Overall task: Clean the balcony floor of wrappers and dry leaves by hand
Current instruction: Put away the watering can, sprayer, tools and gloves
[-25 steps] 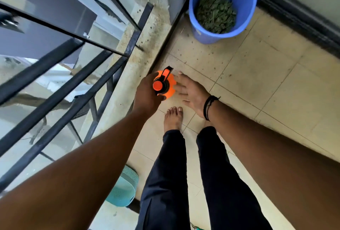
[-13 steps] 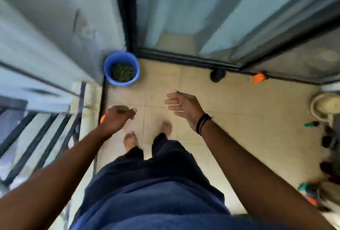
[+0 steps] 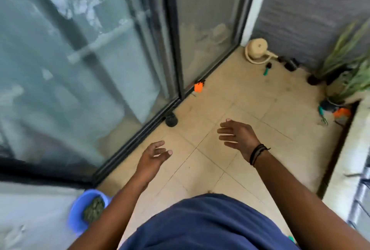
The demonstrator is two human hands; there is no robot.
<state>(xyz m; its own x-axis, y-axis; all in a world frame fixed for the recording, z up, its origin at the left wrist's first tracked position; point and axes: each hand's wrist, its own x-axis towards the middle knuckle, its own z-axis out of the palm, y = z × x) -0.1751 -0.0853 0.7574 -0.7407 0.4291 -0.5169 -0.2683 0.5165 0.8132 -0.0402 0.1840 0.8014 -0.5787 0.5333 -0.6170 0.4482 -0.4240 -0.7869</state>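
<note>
Although the tiled balcony floor [image 3: 250,97] looks mostly bare, clearing appears well advanced rather than finished. At seven o'clock a blue bucket [image 3: 77,212] holds gathered dry leaves [image 3: 94,208]. Both hands hang empty over the tiles, fingers loosely spread: left hand [image 3: 153,156] at centre, right hand [image 3: 238,136] toward two o'clock. Remaining, at twelve o'clock by the door track: an orange scrap [image 3: 198,86], possibly a wrapper.

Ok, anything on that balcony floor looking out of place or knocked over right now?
A small orange item lies loose on the tiles against the sliding door track, with a dark round object further along it. A cream watering can seems tipped on its side in the far corner. Both hands are empty.
</note>
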